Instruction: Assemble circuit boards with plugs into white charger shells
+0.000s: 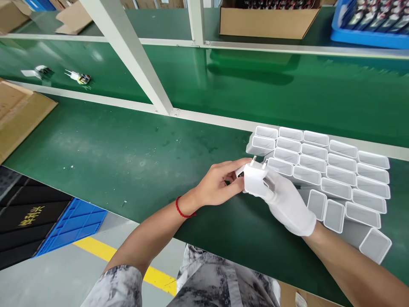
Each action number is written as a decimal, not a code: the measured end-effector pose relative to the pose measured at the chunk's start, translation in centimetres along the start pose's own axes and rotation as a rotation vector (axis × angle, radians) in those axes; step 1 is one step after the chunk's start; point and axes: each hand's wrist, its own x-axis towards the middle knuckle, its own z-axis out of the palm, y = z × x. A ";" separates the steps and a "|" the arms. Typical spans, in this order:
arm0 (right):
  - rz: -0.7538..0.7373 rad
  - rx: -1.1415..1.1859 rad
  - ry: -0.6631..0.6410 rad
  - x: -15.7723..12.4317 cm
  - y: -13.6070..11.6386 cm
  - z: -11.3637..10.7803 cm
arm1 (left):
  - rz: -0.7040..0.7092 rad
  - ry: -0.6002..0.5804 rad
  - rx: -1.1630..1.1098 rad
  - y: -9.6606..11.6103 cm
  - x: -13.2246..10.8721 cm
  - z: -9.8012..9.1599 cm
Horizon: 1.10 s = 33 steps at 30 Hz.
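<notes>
Above the green workbench point(134, 149) a white power adapter point(254, 178) with two metal pins is held between both hands, pins pointing away from me. My bare left hand point(217, 184), with a red cord at the wrist, pinches its left side with thumb and fingers; a small dark gap shows there. From the right, my right hand point(289, 204) in a white glove grips the adapter, its fingertips partly hidden. Just beyond and right of that hand stand several rows of open white plastic cases point(340, 175), most packed tightly, with one case point(375, 246) turned askew near me.
A slanted white post point(134, 55) rises from the bench's back rail. Loose plug parts point(78, 77) lie behind the rail. On the upper shelf are a cardboard box point(266, 22) and a blue tray point(367, 40). An opened carton point(25, 115) and a blue crate point(73, 226) are at left.
</notes>
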 end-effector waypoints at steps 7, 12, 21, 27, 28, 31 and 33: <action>0.007 0.180 0.059 -0.5 0.8 0.4 | -0.035 0.069 -0.064 0.1 -0.4 0.9; 0.079 0.256 0.013 -0.1 0.6 0.5 | -0.221 0.076 -0.171 0.5 0.0 0.9; 0.178 0.453 -0.141 0.3 0.6 -1.0 | -0.431 0.122 -0.318 1.2 0.9 0.0; 0.280 0.286 -0.135 0.4 0.1 -0.2 | -0.371 0.178 -0.225 0.8 0.4 0.7; 0.274 0.274 -0.118 0.5 0.2 0.0 | -0.358 0.187 -0.211 0.8 0.4 0.7; 0.208 0.218 -0.058 0.5 0.3 0.3 | -0.342 0.172 -0.189 0.9 0.4 0.9; 0.197 0.202 -0.033 0.4 0.5 0.5 | -0.348 0.160 -0.186 1.0 0.4 1.0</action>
